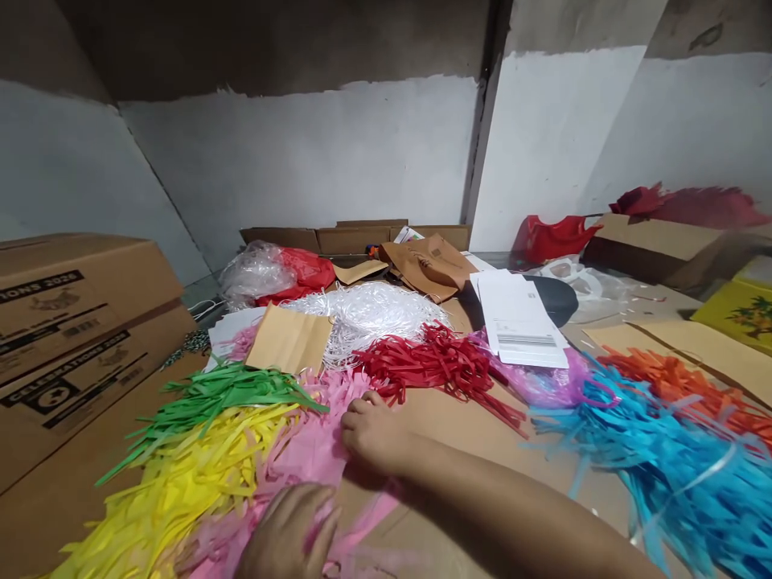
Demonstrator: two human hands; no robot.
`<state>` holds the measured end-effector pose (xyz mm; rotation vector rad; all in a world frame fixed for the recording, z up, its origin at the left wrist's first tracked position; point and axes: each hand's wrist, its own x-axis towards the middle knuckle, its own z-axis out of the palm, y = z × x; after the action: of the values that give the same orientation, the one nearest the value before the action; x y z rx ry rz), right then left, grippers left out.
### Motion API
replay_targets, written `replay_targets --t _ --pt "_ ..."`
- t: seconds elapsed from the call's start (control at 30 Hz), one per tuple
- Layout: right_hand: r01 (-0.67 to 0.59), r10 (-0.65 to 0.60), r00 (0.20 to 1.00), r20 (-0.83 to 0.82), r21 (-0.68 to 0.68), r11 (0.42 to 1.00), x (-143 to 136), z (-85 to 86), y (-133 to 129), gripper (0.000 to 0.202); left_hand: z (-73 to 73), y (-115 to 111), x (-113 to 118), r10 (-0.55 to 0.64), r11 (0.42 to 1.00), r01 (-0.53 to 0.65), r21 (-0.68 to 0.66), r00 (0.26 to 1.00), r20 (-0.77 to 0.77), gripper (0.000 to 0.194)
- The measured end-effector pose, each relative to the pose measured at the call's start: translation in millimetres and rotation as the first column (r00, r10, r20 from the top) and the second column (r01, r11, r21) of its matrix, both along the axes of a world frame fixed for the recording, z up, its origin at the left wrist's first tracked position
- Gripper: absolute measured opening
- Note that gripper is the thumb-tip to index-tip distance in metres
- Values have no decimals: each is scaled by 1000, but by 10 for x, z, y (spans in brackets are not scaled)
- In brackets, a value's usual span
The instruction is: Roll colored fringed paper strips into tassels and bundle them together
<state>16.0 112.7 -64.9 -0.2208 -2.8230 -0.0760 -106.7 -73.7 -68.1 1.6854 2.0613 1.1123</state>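
Pink streamers (314, 450) lie in a long fringed bunch down the middle of the work surface. My right hand (375, 434) reaches across from the right, its fingers curled down on the bunch's right edge. Nearer to me, my left hand (289, 532) is bent round the lower part of the same streamers, some pink showing between thumb and fingers; motion blurs it slightly. Yellow streamers (186, 482) lie left of the pink ones, and green streamers (235, 390) lie across their top. Red streamers (431, 362) rest just beyond my right hand.
Cardboard boxes (78, 346) are stacked at the left. Blue streamers (675, 458) and orange streamers (693, 386) lie at the right. Behind are a heap of white cord (379, 318), a brown paper piece (289, 338), white printed sheets (519, 318) and a purple plastic bag (548, 382).
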Motion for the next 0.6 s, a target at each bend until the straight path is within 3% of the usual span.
replay_targets --t 0.1,0.17,0.4,0.5,0.6 --pt "-16 16 1000 18 6 1000 -1 114 -48 14 32 243 7 77 993 -110 -47 887 -455 32" --pt "-3 3 1000 21 4 1000 14 173 -46 14 45 338 35 64 982 -158 -107 801 -595 31" --pt "87 -87 996 -17 -3 996 141 222 -150 19 134 343 -132 -26 951 -168 -260 793 -608 43" --pt "3 -3 1000 -9 -9 1000 162 85 -362 25 178 397 -187 1 926 -239 -293 777 -630 40" --pt "-114 113 993 18 8 993 150 -123 -539 55 349 504 -262 15 901 -294 -318 755 -655 32"
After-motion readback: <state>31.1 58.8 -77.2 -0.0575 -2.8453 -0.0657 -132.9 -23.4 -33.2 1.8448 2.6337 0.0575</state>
